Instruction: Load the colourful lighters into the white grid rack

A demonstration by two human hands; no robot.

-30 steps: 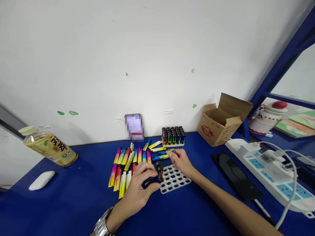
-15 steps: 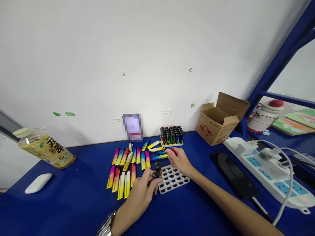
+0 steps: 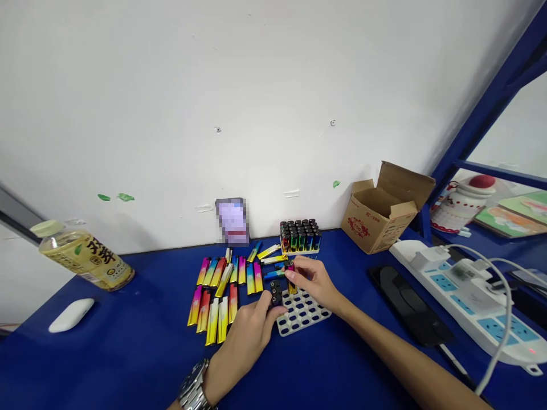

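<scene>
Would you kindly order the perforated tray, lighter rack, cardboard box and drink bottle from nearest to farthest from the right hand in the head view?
Right hand:
1. Perforated tray, below it
2. Lighter rack, by the wall
3. Cardboard box, rightward
4. Drink bottle, far left

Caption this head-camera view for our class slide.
Left hand and right hand hold lighters over a white perforated tray on a blue table.

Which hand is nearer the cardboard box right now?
Right. The right hand, pinching a lighter above the white perforated tray, has the cardboard box ahead and to its right, not touching it. The left hand is farther off, left of the tray.
</scene>
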